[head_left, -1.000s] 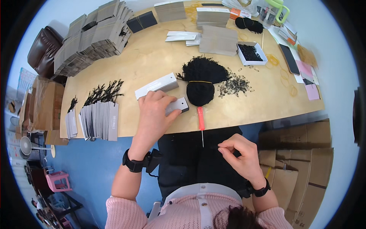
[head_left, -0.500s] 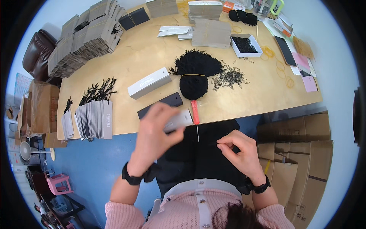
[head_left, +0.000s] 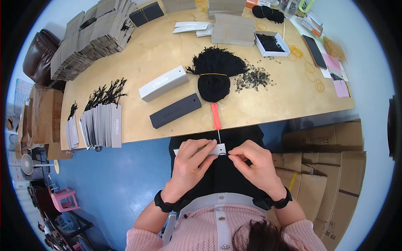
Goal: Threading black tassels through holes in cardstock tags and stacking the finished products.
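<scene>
Over my lap, my left hand (head_left: 193, 161) pinches a pale hang tag (head_left: 220, 148) with a small hole near its right end. Close beside that end, my right hand (head_left: 253, 163) is closed in a pinch; what it holds is too small to make out. Just beyond the tag, a tool with a red handle (head_left: 216, 116) lies on the table, its thin metal shaft reaching past the edge. Behind the handle sits a banded bundle of black cords (head_left: 213, 90). A white stack of tags (head_left: 164, 83) and a dark stack of tags (head_left: 176, 110) lie to its left.
Loose black safety pins (head_left: 253, 77) are scattered right of the cords. A white box (head_left: 272, 53) holds small black pieces. Corded tags (head_left: 102, 127) stand in a row at left. Tall tag piles (head_left: 90, 39), a phone (head_left: 314, 51) and cardboard boxes (head_left: 335, 180) surround the work area.
My left hand has brought the tag down from the table edge to my lap. My right hand has moved slightly left, to the tag's holed end.
</scene>
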A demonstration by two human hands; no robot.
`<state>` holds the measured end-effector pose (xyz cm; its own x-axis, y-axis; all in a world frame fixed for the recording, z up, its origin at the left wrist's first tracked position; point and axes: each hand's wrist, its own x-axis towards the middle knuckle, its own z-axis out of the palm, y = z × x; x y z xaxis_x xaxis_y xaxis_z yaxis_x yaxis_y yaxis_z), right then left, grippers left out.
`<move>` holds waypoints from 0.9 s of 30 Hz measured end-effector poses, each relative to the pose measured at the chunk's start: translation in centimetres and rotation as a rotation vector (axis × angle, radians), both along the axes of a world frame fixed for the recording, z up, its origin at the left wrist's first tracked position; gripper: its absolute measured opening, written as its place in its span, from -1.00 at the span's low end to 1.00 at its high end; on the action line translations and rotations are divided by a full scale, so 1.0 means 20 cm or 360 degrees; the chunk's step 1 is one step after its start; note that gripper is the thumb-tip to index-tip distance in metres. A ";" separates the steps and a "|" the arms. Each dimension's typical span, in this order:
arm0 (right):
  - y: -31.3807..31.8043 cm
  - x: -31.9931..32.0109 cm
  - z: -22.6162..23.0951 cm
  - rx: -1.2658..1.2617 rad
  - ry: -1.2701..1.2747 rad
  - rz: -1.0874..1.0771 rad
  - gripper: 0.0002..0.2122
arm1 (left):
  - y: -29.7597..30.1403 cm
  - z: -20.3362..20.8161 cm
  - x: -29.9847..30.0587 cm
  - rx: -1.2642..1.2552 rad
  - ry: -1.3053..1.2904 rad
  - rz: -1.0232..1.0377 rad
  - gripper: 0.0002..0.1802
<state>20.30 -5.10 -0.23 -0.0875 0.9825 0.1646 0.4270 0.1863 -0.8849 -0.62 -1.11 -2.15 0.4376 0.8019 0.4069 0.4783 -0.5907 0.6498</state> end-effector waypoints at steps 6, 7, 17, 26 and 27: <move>0.00 -0.05 -0.06 0.0129 -0.0164 -0.0055 -0.89 | -0.03 -0.05 0.01 -0.0042 -0.0118 0.0105 -0.50; -0.01 -0.06 -0.06 0.0141 -0.0178 -0.0095 -0.89 | -0.02 -0.05 0.01 -0.0009 -0.0120 0.0091 -0.50; 0.01 -0.08 -0.13 0.0537 -0.0596 -0.0174 -0.84 | 0.04 -0.07 0.04 -0.0366 -0.0198 0.0098 -0.64; -0.03 -0.08 -0.18 0.0116 -0.0339 -0.0219 -0.86 | 0.03 -0.07 0.00 -0.0839 -0.0268 -0.0100 -0.82; -0.03 -0.08 -0.17 0.0116 -0.0340 -0.0221 -0.86 | 0.02 -0.09 -0.01 -0.0839 -0.0269 -0.0102 -0.82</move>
